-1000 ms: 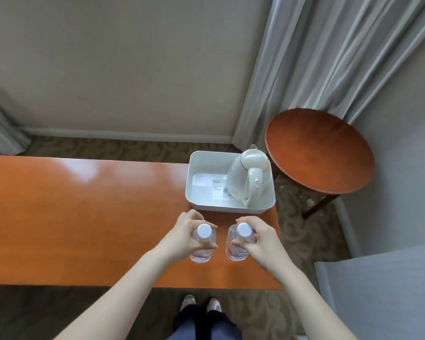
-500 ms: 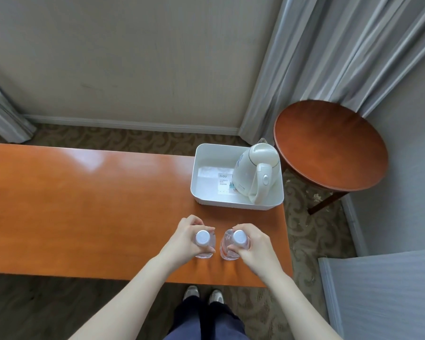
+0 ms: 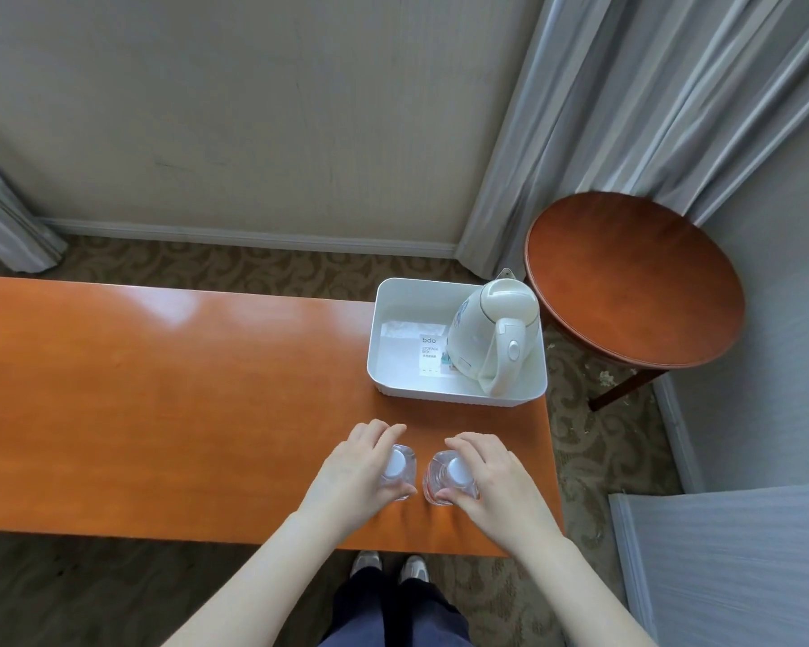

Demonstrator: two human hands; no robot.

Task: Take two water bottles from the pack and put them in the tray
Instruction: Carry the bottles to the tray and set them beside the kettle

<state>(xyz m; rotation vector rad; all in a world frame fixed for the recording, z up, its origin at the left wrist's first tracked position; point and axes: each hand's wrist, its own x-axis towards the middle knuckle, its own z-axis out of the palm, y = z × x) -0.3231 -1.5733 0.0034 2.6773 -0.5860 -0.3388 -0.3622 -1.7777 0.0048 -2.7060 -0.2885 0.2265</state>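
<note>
Two small clear water bottles stand upright on the orange wooden tabletop [image 3: 160,389], side by side with a narrow gap between them, near its front edge and towards its right end. Seen from above, each shows a white cap.

The left hand [image 3: 360,464] grips the left bottle [image 3: 395,466]: its fingers [image 3: 384,431] curl over the far side and the thumb presses the near side. The right hand [image 3: 491,478] holds the right bottle [image 3: 456,473] the same way, with its fingers [image 3: 468,443] wrapped round the far side and the thumb at the near side. I cannot tell whether the bottles' bases rest on the wood or hang just above it.

Both bottles are outside the white tray [image 3: 458,400], which sits just beyond them at the far right corner of the tabletop. A cream electric kettle [image 3: 491,338] stands in the right half of the tray, its handle towards the person. A small printed card [image 3: 430,354] lies on the tray floor in the left half.

To the right of the tabletop stands a round wooden side table [image 3: 636,282] on patterned carpet [image 3: 253,268]. Grey curtains [image 3: 627,109] hang behind it. The person's shoes [image 3: 367,562] show below the front edge of the tabletop.
</note>
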